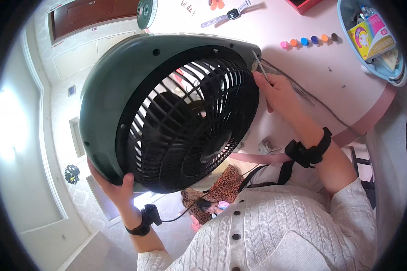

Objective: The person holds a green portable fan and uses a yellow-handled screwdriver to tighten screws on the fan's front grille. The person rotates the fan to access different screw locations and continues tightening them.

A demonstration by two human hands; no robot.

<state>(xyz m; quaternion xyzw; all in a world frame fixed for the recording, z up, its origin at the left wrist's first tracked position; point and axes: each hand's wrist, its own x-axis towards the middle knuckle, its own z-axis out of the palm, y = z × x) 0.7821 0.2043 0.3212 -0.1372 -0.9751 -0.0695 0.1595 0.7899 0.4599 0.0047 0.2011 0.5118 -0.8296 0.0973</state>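
Note:
A large dark green fan housing (108, 86) with a black round grille (176, 131) is tilted up in front of me. My left hand (117, 187) grips its lower left rim, thumb on the near face and the other fingers hidden behind. At the upper right corner, my right hand (276, 90) is closed round a screwdriver (260, 64). The thin metal shaft points up to the housing's corner; whether its tip sits in a screw I cannot tell. Several screw holes dot the rim around the grille. A grey cord (321, 101) runs off behind my right hand.
On the pale pink table (298, 67) lie a smartwatch (233, 14) and a row of small colored pots (305, 41). A blue basket (352, 40) with boxes stands at the right, a red tray (303, 5) at the back. A small clear bag (269, 145) lies near the table's edge.

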